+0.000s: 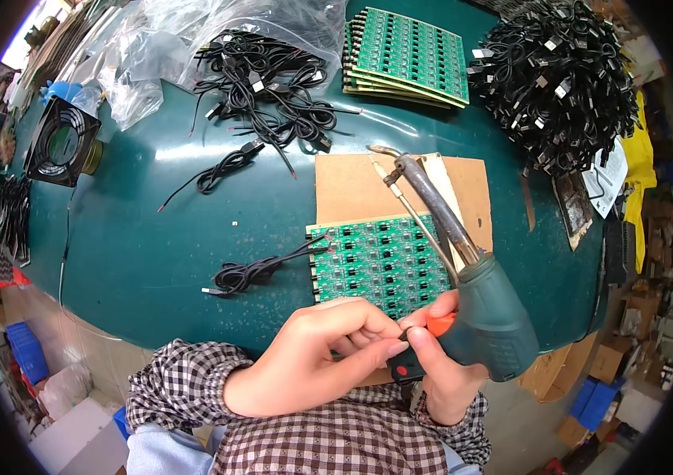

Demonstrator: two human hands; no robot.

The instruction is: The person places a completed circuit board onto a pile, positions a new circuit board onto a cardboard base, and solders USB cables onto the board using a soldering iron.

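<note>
My right hand [447,368] is wrapped round the handle of a dark green soldering gun [495,317] with an orange trigger. Its metal barrel and thin feed tube slant up and away to a bent tip. My left hand [324,356] is closed in a pinch, fingertips meeting my right thumb and finger; what they pinch is small and mostly hidden. Just beyond lies a green circuit board panel [380,257] with rows of small black parts, on a piece of cardboard [352,186]. One coiled black USB cable [249,275] has its bare wire end on the panel's upper left corner.
Loose black cables [265,91] lie beside clear plastic bags [154,47] at the back. A stack of panels [411,55] stands at the far middle, with a large cable heap [558,87] to its right. A small black fan [63,142] stands at the left.
</note>
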